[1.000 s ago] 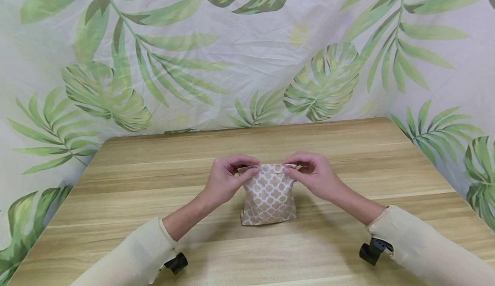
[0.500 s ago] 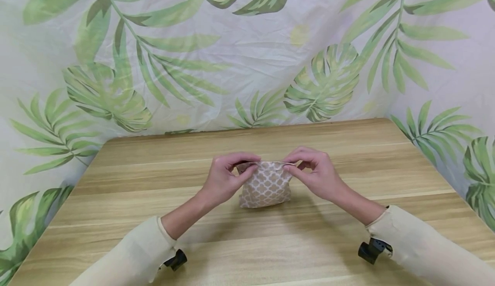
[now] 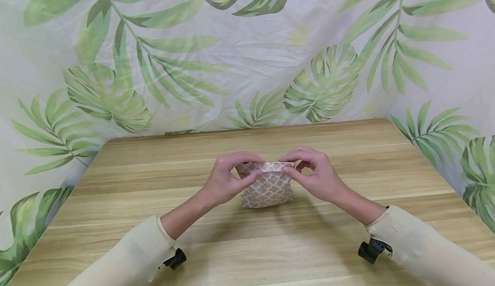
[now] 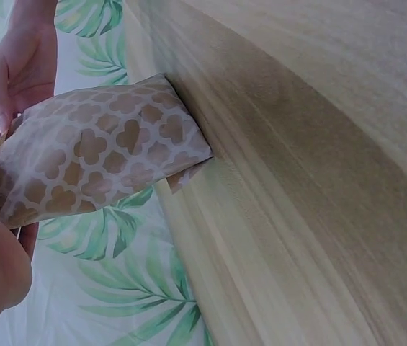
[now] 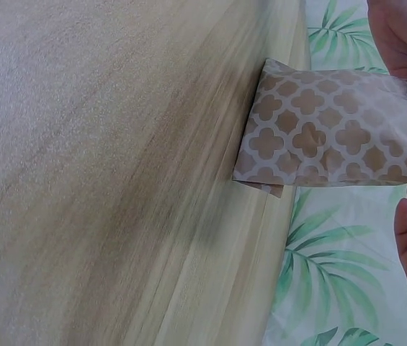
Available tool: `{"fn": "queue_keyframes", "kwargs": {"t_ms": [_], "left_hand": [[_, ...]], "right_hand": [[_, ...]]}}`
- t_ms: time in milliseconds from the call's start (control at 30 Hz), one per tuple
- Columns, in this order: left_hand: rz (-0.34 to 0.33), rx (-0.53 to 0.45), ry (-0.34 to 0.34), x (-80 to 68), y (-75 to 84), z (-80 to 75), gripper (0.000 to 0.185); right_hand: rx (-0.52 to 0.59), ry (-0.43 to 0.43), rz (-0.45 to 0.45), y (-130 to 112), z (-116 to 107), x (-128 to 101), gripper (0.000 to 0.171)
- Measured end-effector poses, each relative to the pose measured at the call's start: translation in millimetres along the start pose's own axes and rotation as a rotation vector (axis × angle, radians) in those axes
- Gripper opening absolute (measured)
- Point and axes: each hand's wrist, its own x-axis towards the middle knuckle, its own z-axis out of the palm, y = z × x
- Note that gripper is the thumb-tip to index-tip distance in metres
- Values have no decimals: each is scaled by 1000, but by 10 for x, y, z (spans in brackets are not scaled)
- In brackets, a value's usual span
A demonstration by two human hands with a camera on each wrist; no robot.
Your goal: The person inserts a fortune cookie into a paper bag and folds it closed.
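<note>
A brown paper bag with a white quatrefoil pattern stands upright at the middle of the table. Its top edge is folded over in a narrow strip. My left hand pinches the left end of that strip between thumb and fingers. At the other end, my right hand grips the strip the same way. In the left wrist view the bag looks plump, its bottom against the wood. The right wrist view shows the bag's lower corner with a small flap sticking out. What the bag contains is hidden.
The wooden table spreads around the bag on all sides. Behind it hangs a leaf-printed cloth. A small black camera sits at the left sleeve, and another black camera at the right one.
The bag's bottom has shifted away from me, and less of its front shows. Its top strip is now folded toward me. Both hands stay near the same place, their fingers slightly closer together.
</note>
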Motion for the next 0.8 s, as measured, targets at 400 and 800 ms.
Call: {"fn": "queue_keyframes", "kwargs": {"t_ms": [400, 800], "left_hand": [[8, 10, -21, 28, 30, 0, 21], [13, 9, -28, 40, 44, 32, 28]], "right_hand": [[-13, 0, -15, -3, -1, 0, 19], [-12, -32, -48, 25, 10, -5, 29]]}}
